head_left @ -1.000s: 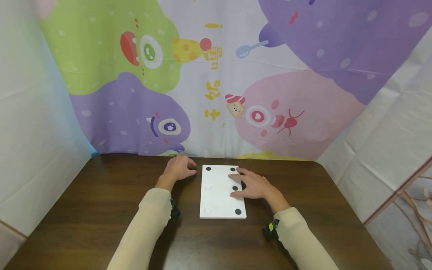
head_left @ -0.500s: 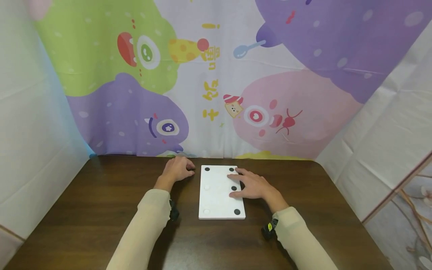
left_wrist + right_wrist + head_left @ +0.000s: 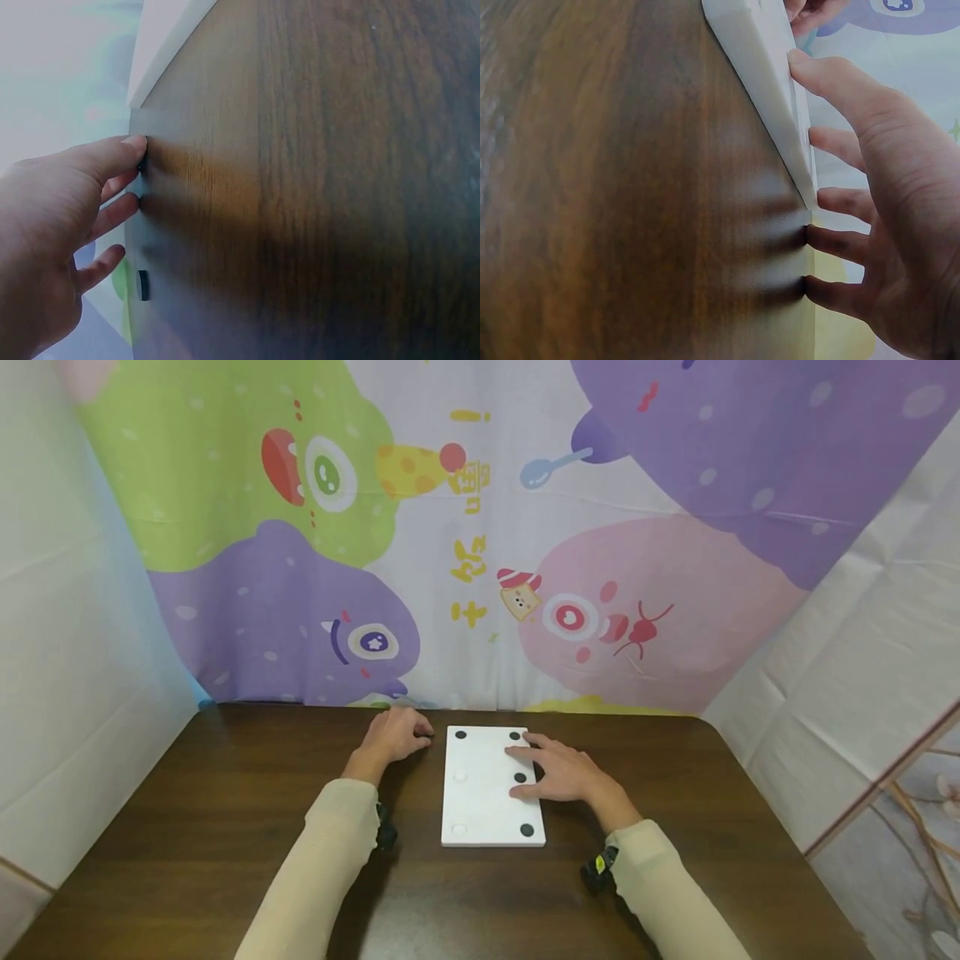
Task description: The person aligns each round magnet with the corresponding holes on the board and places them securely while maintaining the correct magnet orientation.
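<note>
A white rectangular board lies on the table with several black discs along its right side and top left corner. Two pale circles mark its left side; whether they are recesses or white discs I cannot tell. Left of the board, my left hand pinches a small dark piece at the tabletop between thumb and fingers, mostly hidden. Beneath its little finger another small black piece stands out on the table. My right hand rests spread across the board's right edge, thumb and some fingertips on it.
The brown wooden table ends at a cartoon-printed curtain just behind the hands. White cloth walls close in both sides. A dark camera sits on each wrist.
The view shifts very slightly. Both hands and the board keep their places.
</note>
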`<act>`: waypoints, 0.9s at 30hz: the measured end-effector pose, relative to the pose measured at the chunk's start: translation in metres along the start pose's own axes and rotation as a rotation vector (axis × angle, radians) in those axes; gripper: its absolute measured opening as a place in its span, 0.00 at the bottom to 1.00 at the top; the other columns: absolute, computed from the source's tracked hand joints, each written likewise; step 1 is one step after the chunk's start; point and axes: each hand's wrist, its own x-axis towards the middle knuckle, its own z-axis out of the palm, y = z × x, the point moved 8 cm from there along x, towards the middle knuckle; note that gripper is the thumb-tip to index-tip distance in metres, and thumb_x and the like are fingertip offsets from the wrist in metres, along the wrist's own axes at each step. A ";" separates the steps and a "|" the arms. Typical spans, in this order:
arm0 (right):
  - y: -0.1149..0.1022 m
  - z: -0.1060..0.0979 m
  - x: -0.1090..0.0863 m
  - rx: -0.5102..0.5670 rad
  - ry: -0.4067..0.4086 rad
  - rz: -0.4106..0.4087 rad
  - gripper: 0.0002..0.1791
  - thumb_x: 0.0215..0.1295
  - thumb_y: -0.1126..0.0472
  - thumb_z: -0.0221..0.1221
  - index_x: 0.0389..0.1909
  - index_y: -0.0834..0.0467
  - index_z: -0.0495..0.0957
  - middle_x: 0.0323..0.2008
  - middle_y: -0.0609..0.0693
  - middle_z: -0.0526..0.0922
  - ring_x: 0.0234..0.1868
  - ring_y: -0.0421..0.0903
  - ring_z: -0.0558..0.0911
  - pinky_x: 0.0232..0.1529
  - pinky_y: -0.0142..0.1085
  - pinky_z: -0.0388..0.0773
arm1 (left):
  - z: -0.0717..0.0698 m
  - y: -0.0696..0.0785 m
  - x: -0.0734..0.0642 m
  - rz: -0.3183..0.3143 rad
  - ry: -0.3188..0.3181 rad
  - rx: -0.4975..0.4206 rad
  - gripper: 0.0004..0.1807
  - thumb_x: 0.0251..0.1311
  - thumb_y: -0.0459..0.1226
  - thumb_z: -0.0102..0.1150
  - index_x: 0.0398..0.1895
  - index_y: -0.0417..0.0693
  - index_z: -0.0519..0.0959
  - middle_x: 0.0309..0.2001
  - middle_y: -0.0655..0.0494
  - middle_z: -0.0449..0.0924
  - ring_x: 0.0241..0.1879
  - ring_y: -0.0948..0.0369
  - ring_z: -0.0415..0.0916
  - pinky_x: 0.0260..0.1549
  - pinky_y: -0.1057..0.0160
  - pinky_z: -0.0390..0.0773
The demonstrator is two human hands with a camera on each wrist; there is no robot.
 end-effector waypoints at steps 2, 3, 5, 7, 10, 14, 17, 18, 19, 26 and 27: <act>0.001 0.001 0.001 0.001 -0.001 0.001 0.48 0.68 0.26 0.69 0.86 0.38 0.70 0.91 0.56 0.61 0.88 0.67 0.67 0.76 0.80 0.69 | 0.000 -0.001 0.000 -0.009 -0.004 -0.013 0.10 0.72 0.49 0.76 0.52 0.65 0.96 0.53 0.64 0.96 0.58 0.56 0.91 0.61 0.45 0.88; 0.001 0.001 0.001 0.000 -0.001 0.002 0.48 0.68 0.26 0.69 0.86 0.38 0.70 0.91 0.56 0.61 0.88 0.67 0.67 0.76 0.80 0.69 | 0.001 -0.001 0.000 -0.012 -0.006 -0.019 0.10 0.72 0.49 0.76 0.52 0.65 0.96 0.53 0.63 0.96 0.58 0.56 0.91 0.62 0.45 0.88; 0.001 0.001 0.001 0.003 -0.003 0.004 0.48 0.69 0.26 0.69 0.86 0.38 0.70 0.91 0.55 0.61 0.88 0.67 0.67 0.76 0.80 0.69 | 0.001 -0.001 -0.001 -0.017 -0.008 -0.032 0.10 0.72 0.48 0.76 0.52 0.65 0.96 0.53 0.63 0.96 0.58 0.55 0.91 0.62 0.44 0.88; 0.000 0.001 0.000 0.002 -0.004 0.004 0.48 0.69 0.27 0.69 0.86 0.38 0.71 0.91 0.56 0.61 0.88 0.67 0.67 0.76 0.80 0.70 | 0.000 0.000 -0.002 -0.015 -0.006 -0.038 0.09 0.71 0.48 0.76 0.52 0.64 0.96 0.53 0.63 0.96 0.58 0.56 0.92 0.62 0.44 0.88; -0.002 0.000 0.000 0.002 -0.005 0.004 0.47 0.69 0.28 0.69 0.86 0.38 0.71 0.91 0.56 0.61 0.88 0.66 0.68 0.76 0.80 0.70 | -0.001 0.001 -0.004 -0.012 -0.003 -0.053 0.10 0.71 0.46 0.77 0.51 0.63 0.96 0.52 0.63 0.96 0.57 0.57 0.92 0.63 0.44 0.88; -0.003 0.001 -0.001 0.002 -0.003 0.000 0.47 0.69 0.28 0.69 0.86 0.38 0.71 0.91 0.56 0.61 0.87 0.67 0.68 0.76 0.81 0.69 | 0.000 0.000 -0.005 -0.019 0.000 -0.078 0.10 0.70 0.46 0.77 0.51 0.62 0.96 0.52 0.62 0.96 0.57 0.56 0.92 0.63 0.43 0.87; -0.003 0.000 -0.001 0.004 0.001 -0.004 0.47 0.69 0.28 0.69 0.86 0.39 0.71 0.91 0.57 0.61 0.87 0.67 0.68 0.75 0.82 0.68 | 0.000 -0.001 -0.006 -0.026 0.002 -0.090 0.10 0.69 0.47 0.77 0.51 0.63 0.96 0.52 0.62 0.97 0.57 0.55 0.92 0.63 0.42 0.87; -0.003 0.000 -0.001 0.005 0.000 -0.004 0.47 0.69 0.28 0.69 0.86 0.39 0.71 0.91 0.57 0.61 0.87 0.67 0.68 0.76 0.82 0.68 | 0.000 -0.002 -0.006 -0.027 0.002 -0.093 0.10 0.69 0.46 0.77 0.51 0.63 0.96 0.52 0.62 0.97 0.57 0.55 0.92 0.63 0.42 0.87; -0.003 0.000 -0.001 0.005 0.001 -0.005 0.47 0.69 0.28 0.69 0.86 0.39 0.71 0.91 0.57 0.61 0.87 0.67 0.69 0.75 0.82 0.68 | -0.001 -0.002 -0.006 -0.028 0.003 -0.096 0.10 0.69 0.46 0.77 0.51 0.62 0.96 0.52 0.62 0.97 0.57 0.54 0.92 0.63 0.42 0.87; -0.001 -0.001 -0.001 -0.002 0.005 -0.002 0.48 0.69 0.27 0.69 0.86 0.39 0.70 0.91 0.56 0.61 0.87 0.66 0.68 0.75 0.81 0.69 | -0.013 0.004 -0.015 -0.025 -0.008 -0.114 0.11 0.68 0.45 0.76 0.51 0.60 0.96 0.52 0.60 0.96 0.58 0.53 0.91 0.63 0.43 0.87; -0.002 -0.001 -0.001 -0.002 0.005 -0.003 0.48 0.69 0.27 0.69 0.86 0.39 0.70 0.91 0.56 0.61 0.87 0.66 0.69 0.75 0.81 0.69 | -0.013 0.004 -0.015 -0.027 -0.010 -0.120 0.11 0.68 0.45 0.77 0.51 0.61 0.96 0.52 0.60 0.97 0.58 0.54 0.91 0.64 0.43 0.86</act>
